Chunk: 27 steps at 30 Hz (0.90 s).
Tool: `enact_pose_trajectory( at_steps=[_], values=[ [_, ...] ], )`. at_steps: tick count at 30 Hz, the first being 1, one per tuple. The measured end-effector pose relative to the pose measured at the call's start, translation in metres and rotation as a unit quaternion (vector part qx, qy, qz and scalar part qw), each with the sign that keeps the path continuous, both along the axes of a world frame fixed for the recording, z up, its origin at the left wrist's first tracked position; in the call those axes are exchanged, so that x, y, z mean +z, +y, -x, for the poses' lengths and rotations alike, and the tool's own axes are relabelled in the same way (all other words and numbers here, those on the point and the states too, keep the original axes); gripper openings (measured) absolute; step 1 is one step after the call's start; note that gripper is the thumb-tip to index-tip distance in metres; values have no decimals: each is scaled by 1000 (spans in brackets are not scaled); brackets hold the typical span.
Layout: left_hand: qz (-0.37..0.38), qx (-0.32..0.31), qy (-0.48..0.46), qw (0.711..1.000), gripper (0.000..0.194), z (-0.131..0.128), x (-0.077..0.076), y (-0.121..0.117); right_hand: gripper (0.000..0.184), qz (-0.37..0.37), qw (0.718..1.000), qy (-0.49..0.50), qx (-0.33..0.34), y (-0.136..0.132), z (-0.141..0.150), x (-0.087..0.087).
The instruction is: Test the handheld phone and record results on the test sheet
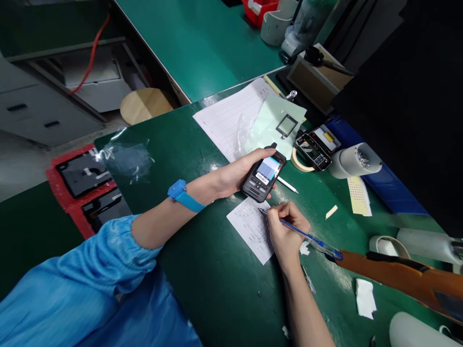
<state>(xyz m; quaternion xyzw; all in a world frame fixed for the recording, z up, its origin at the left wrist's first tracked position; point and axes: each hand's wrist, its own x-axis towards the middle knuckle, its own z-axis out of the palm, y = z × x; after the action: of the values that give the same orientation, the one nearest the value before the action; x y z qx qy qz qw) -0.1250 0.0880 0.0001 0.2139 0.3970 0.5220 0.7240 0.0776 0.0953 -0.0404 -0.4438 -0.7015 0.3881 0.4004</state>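
Note:
My left hand (237, 174) is wrapped round a black handheld radio (257, 187) with a lit screen, buttons and a short antenna stub. Its thumb lies along the upper edge. Below the radio, a small sheet of paper (251, 230) with a printed grid and handwriting lies on the green table. My right hand (288, 230) grips a blue pen (297, 231), its tip over the top right part of the sheet; whether it touches cannot be told. A white pen-like stick (288, 185) lies just beyond the radio. A blue wrist strap (186, 196) circles my left wrist.
Beyond the radio lie a large form (226, 115), a pale green sheet (269, 113) bearing a small screen part (287, 126), a tape roll (301, 161) and an opened device (314, 152). A brown-handled tool (390, 277) crosses the right side. Red-edged trays (65, 193) stand left.

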Motion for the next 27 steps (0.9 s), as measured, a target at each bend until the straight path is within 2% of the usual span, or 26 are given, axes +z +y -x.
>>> enact_pose_trajectory(
  at_steps=[7,22,27],
  values=[
    [-13,-15,-15,1000,45,2,-4,0,36,-14,1000,-8,-12,-1,1,0],
    [-1,-5,-9,1000,37,0,1,1,34,-16,999,23,-22,0,2,-2],
    [6,-9,-6,1000,38,0,3,0,34,30,998,53,-33,0,2,3]
  ],
)
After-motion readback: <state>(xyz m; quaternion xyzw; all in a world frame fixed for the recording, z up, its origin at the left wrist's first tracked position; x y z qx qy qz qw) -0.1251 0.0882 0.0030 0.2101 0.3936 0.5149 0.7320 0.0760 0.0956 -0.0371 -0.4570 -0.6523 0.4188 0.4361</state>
